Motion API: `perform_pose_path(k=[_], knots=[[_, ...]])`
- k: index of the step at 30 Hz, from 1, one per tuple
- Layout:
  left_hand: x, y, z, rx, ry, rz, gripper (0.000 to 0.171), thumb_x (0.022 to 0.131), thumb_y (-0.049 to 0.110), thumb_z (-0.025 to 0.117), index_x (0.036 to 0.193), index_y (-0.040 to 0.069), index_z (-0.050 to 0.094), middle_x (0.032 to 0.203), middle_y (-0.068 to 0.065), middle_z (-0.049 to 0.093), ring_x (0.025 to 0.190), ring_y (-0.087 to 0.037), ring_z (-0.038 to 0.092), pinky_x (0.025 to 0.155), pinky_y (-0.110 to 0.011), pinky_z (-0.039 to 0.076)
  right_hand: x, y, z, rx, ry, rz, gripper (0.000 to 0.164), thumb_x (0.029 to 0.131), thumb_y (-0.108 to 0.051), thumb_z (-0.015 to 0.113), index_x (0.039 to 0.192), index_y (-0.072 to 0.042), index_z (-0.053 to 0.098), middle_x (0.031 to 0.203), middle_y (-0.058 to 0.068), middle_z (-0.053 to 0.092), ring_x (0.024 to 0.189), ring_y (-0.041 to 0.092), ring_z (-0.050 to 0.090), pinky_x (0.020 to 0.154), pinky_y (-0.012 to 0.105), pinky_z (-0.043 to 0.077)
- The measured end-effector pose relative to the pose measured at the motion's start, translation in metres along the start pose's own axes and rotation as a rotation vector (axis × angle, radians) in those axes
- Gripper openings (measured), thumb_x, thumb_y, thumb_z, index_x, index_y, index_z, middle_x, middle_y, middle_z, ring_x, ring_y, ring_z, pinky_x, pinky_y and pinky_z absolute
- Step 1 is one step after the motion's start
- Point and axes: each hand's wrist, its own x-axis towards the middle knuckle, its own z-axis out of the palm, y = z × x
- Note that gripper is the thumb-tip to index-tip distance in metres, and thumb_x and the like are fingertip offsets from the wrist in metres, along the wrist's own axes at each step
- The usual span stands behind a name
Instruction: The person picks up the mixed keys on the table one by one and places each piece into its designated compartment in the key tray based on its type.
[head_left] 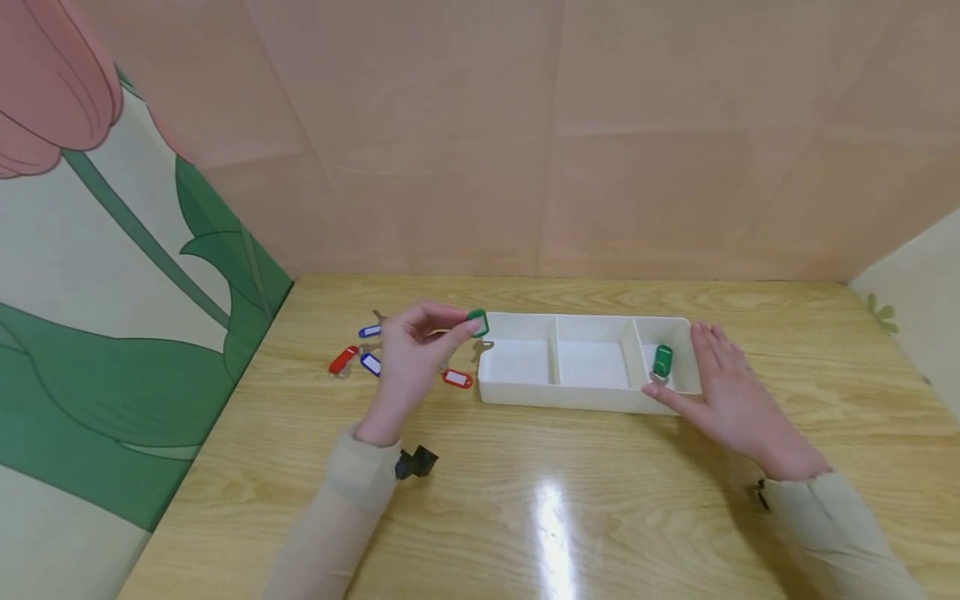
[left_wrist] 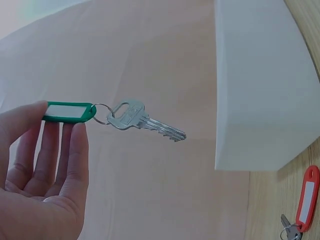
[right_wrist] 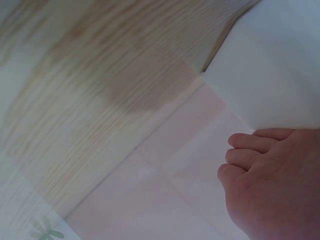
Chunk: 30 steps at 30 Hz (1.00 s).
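My left hand (head_left: 411, 358) pinches a green key tag (left_wrist: 67, 112) between thumb and fingers, up beside the left end of a white three-compartment tray (head_left: 570, 398). From the tag's ring hangs a silver key (left_wrist: 145, 121), its blade pointing away from the hand. My right hand (head_left: 731, 396) lies against the tray's right end, fingers along the outer wall and thumb at the front rim. Another green key tag (head_left: 663, 360) lies in the right compartment, with its key partly hidden near the thumb. In the right wrist view the fingers meet the white wall.
Left of the tray, on the wooden table (head_left: 487, 492), lie a red key tag (head_left: 457, 378), another red tag (head_left: 343, 360) and two blue tags, one blue tag (head_left: 371, 364) partly behind my left hand. A pink backdrop (head_left: 555, 167) rises behind the table.
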Motion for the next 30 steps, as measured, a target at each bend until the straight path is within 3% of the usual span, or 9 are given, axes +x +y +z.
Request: perform_pose_path(k=[7, 18, 30], knots=[[-0.002, 0.002, 0.007, -0.011, -0.012, -0.013, 0.015, 0.086, 0.006, 0.083, 0.099, 0.000, 0.075, 0.098, -0.007, 0.074, 0.090, -0.026, 0.070, 0.075, -0.032, 0.060, 0.000, 0.001, 0.002, 0.005, 0.008, -0.008, 0.112, 0.093, -0.056, 0.068, 0.160, 0.003, 0.000, 0.163, 0.032, 0.004, 0.152, 0.040, -0.007, 0.121, 0.051, -0.006], [-0.005, 0.001, 0.016, -0.014, -0.019, 0.016, 0.015, 0.085, 0.006, 0.084, 0.096, 0.001, 0.075, 0.096, -0.007, 0.073, 0.089, -0.024, 0.070, 0.073, -0.030, 0.059, 0.001, 0.001, 0.001, -0.010, 0.001, -0.002, 0.112, 0.094, -0.057, 0.067, 0.160, 0.003, -0.001, 0.164, 0.032, 0.003, 0.152, 0.040, -0.007, 0.121, 0.050, -0.006], [-0.007, 0.002, 0.024, -0.084, -0.066, 0.045, 0.013, 0.085, -0.001, 0.082, 0.096, -0.001, 0.074, 0.096, -0.011, 0.073, 0.086, -0.025, 0.071, 0.075, -0.037, 0.061, 0.000, 0.001, 0.001, -0.001, 0.004, -0.015, 0.112, 0.094, -0.055, 0.068, 0.160, 0.004, 0.000, 0.164, 0.032, 0.004, 0.152, 0.040, -0.006, 0.121, 0.051, -0.006]])
